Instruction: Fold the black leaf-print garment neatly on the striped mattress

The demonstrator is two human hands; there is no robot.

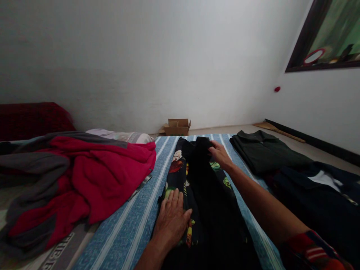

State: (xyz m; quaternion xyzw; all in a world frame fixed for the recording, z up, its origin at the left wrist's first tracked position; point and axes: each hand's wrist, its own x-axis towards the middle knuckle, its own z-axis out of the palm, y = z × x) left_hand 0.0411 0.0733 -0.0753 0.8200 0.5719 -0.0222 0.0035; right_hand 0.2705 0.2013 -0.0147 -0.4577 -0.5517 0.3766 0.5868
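Note:
A black garment with a bright floral print (pixel 202 187) lies lengthwise on a blue striped sheet (pixel 132 228), folded into a long narrow strip. My left hand (pixel 172 216) lies flat on its near left part, fingers stretched out and close together. My right hand (pixel 219 153) reaches to the far end and pinches the black fabric there.
A red and grey jacket (pixel 78 180) is heaped at the left. Folded dark garments (pixel 264 152) (pixel 317 198) lie at the right. A small open cardboard box (pixel 177 127) stands by the white wall, and a dark red cushion (pixel 30 120) sits far left.

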